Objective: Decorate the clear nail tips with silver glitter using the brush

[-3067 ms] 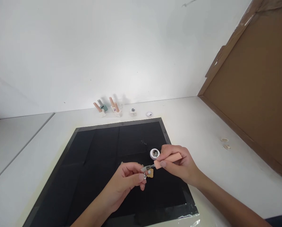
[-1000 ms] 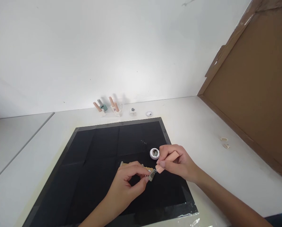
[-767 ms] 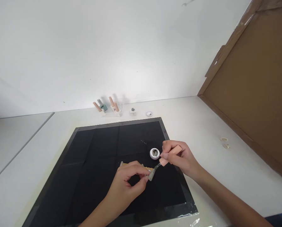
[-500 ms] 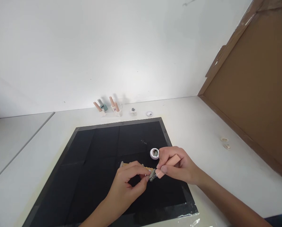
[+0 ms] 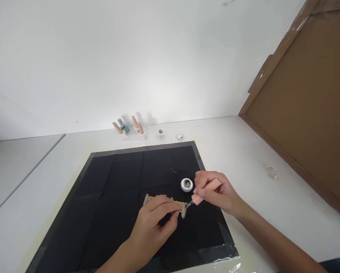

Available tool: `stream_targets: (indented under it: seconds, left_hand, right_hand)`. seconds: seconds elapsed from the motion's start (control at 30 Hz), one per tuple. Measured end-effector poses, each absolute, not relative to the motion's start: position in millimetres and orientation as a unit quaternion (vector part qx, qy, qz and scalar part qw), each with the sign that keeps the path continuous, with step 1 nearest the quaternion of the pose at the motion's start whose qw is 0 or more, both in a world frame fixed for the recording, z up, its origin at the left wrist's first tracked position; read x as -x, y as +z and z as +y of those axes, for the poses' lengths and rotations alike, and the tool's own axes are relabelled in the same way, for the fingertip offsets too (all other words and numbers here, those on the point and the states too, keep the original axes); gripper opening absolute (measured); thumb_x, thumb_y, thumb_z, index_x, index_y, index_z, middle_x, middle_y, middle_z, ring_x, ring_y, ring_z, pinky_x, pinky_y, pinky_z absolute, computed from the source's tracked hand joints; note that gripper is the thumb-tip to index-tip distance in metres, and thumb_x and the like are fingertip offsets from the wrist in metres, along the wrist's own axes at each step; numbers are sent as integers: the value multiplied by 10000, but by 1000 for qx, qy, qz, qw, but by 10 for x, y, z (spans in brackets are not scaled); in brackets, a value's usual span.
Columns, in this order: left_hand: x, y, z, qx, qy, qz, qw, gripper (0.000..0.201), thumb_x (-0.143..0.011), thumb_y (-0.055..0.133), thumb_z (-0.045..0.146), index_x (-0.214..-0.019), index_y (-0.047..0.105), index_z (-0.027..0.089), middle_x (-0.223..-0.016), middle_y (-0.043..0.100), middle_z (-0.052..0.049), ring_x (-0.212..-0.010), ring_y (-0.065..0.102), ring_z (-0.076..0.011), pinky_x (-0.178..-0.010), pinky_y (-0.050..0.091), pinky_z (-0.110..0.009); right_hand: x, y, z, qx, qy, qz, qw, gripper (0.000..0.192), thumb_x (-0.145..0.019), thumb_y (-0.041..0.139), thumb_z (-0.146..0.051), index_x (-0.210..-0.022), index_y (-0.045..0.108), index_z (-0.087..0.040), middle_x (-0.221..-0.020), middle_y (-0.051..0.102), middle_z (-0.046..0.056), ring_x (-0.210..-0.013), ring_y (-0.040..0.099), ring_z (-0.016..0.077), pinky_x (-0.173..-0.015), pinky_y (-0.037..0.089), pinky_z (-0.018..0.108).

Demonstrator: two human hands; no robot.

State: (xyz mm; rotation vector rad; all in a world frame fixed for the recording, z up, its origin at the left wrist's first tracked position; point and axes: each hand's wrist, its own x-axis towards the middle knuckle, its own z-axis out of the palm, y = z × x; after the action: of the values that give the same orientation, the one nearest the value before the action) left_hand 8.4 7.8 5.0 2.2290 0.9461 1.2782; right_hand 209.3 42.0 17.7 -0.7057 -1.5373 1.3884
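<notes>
Pale nail tip, pinched by left hand, could be smeared if brush, clamped in right hand opposite, is jolted.

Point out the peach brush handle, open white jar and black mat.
Peach brush handle [image 5: 213,185]: head view, on its upper part.
Open white jar [image 5: 183,185]: head view, left rim.
Black mat [image 5: 115,201]: head view, bare left part.

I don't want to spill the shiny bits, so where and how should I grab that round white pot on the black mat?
Probably pinch the round white pot by opposite sides of its outer wall, keeping it level, coming from its left. It is low and open-topped, shiny bits lie inside, and the right hand with its peach-handled brush crowds the other side.
</notes>
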Motion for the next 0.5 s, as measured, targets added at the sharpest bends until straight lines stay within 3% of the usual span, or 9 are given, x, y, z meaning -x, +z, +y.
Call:
stream_targets:
  seconds: [0.23, 0.37, 0.5]
  left_hand:
    - [-80, 21, 69, -825, 443, 331, 119, 186, -780, 574, 6, -859, 650, 157, -710, 687, -44, -620, 630, -128, -623, 530, -240]
    - [-51, -57, 46, -849, 419, 316, 68, 195, -792, 568, -1, -911, 627, 142, -742, 686, -55, -643, 623, -142, -672, 548, -287]
    - [-31, -99, 46, -867, 396, 300, 42, 204, -798, 568, -12, -946, 616, 119, -752, 676, -67, -677, 616, -160, -676, 551, -307]
  right_hand:
    - [-2060, 201, 382, 296, 533, -678, 411, 154, -785, 593, -111, -648, 638, -163, -624, 637, 23, -532, 484, 109, -508, 357, 242]
    - [-2072, 202, 413, 355, 512, -659, 422, 223, -800, 570, -103, -588, 613, -160, -593, 614, 12, -529, 475, 102, -493, 352, 227]
    - [-2082, 203, 413, 304, 516, -675, 430, 181, -782, 577, -97, -622, 623, -169, -599, 618, 7, -527, 483, 105, -496, 358, 230]
